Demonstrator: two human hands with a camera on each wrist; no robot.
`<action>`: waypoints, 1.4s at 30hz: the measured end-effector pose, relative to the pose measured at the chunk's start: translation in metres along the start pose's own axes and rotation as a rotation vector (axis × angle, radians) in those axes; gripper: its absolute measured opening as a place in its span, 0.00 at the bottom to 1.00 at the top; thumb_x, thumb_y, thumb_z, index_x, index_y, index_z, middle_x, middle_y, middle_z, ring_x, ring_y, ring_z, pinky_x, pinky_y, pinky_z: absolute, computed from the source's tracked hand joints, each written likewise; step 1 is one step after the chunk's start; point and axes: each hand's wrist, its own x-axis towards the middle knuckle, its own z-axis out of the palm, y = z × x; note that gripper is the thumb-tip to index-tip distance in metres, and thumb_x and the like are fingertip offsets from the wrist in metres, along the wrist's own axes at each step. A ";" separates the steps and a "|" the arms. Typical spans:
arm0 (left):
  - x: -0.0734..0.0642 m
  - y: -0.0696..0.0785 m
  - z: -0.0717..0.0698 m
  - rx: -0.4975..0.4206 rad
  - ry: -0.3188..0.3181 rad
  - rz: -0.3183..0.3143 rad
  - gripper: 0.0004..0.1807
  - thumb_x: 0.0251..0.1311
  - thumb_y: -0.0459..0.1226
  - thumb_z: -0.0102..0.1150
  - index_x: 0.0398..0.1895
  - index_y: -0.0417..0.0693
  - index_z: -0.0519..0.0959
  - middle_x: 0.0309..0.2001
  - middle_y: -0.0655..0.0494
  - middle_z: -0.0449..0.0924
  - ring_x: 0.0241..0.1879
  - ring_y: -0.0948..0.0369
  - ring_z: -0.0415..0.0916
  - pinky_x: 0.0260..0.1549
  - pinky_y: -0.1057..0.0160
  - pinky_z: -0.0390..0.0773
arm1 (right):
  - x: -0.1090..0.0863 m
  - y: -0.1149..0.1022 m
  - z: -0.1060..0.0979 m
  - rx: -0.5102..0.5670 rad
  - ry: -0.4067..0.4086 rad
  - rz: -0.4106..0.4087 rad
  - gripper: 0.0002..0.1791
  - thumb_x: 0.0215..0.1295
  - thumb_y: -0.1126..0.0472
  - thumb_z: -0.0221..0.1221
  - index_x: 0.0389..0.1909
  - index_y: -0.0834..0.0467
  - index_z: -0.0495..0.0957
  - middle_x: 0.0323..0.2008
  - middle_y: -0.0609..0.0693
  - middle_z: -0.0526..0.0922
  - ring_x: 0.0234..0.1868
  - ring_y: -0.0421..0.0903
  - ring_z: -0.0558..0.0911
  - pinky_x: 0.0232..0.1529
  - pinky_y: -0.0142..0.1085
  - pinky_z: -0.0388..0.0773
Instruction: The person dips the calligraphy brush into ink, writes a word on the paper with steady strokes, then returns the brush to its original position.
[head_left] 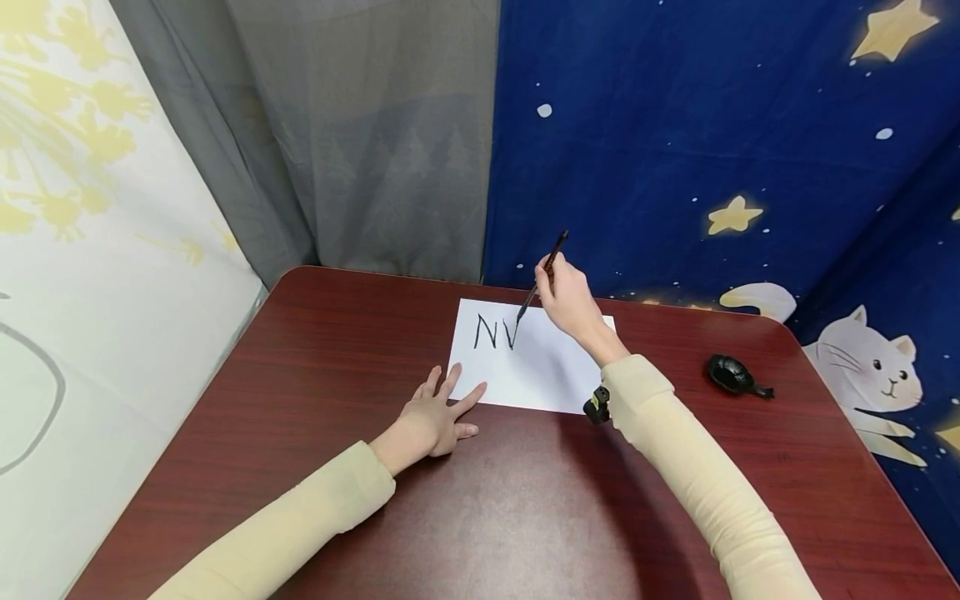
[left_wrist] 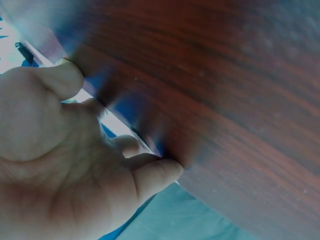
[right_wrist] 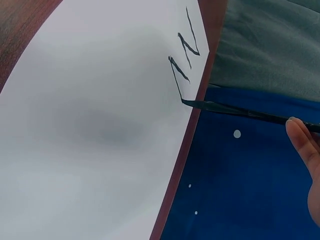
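Note:
A white sheet of paper (head_left: 555, 375) lies on the dark red-brown table, bearing a black N and a V-shaped stroke. My right hand (head_left: 572, 302) pinches a thin dark brush (head_left: 556, 249) well up its handle. In the right wrist view the bent tip of the brush (right_wrist: 210, 106) meets the upper end of the V's second stroke. My left hand (head_left: 435, 417) rests with fingers spread at the paper's lower left corner, fingertips on its edge. The left wrist view shows the palm of this left hand (left_wrist: 75, 150) close over the table.
A small black gourd-shaped dish (head_left: 730, 375) sits at the right of the table (head_left: 337, 358). Behind the far edge hang a grey curtain (head_left: 390, 142) and a blue star-patterned curtain (head_left: 637, 150). A white cloth (head_left: 97, 333) hangs along the left side.

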 end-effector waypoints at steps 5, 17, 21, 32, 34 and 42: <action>-0.002 0.002 -0.001 0.004 -0.002 -0.002 0.35 0.76 0.58 0.37 0.82 0.70 0.45 0.82 0.49 0.33 0.79 0.44 0.34 0.73 0.52 0.53 | -0.001 0.002 0.000 0.002 0.013 -0.006 0.11 0.81 0.62 0.46 0.46 0.67 0.72 0.32 0.58 0.78 0.31 0.51 0.80 0.31 0.43 0.78; -0.001 0.003 -0.003 0.037 -0.008 -0.013 0.35 0.77 0.59 0.36 0.82 0.70 0.44 0.82 0.49 0.33 0.79 0.44 0.35 0.73 0.54 0.52 | -0.003 0.005 -0.001 0.013 0.058 -0.021 0.11 0.81 0.62 0.46 0.48 0.67 0.72 0.35 0.59 0.78 0.32 0.51 0.81 0.32 0.42 0.79; 0.005 0.000 0.002 0.062 -0.029 -0.021 0.35 0.76 0.60 0.34 0.82 0.73 0.40 0.82 0.50 0.30 0.79 0.44 0.32 0.74 0.54 0.51 | -0.003 0.006 -0.002 0.012 0.080 -0.023 0.11 0.81 0.61 0.46 0.48 0.66 0.72 0.36 0.59 0.78 0.31 0.51 0.81 0.32 0.42 0.79; 0.012 -0.004 0.013 0.065 -0.018 -0.013 0.36 0.76 0.61 0.31 0.82 0.75 0.36 0.82 0.50 0.26 0.79 0.44 0.29 0.74 0.53 0.49 | -0.004 0.009 -0.004 0.009 0.106 -0.015 0.12 0.81 0.61 0.47 0.47 0.67 0.72 0.35 0.59 0.78 0.31 0.51 0.78 0.32 0.42 0.75; 0.008 -0.002 0.008 0.053 -0.022 -0.017 0.36 0.76 0.60 0.33 0.82 0.74 0.38 0.82 0.50 0.28 0.79 0.44 0.30 0.74 0.53 0.49 | -0.005 0.009 -0.004 0.015 0.104 -0.008 0.12 0.81 0.61 0.47 0.47 0.66 0.72 0.35 0.59 0.78 0.30 0.51 0.77 0.31 0.42 0.75; -0.003 0.003 -0.003 0.015 0.004 -0.002 0.34 0.77 0.58 0.37 0.82 0.69 0.45 0.82 0.48 0.33 0.79 0.44 0.34 0.73 0.53 0.52 | -0.006 0.010 -0.004 0.008 0.080 0.013 0.12 0.81 0.60 0.46 0.47 0.66 0.72 0.34 0.57 0.78 0.30 0.50 0.77 0.31 0.41 0.75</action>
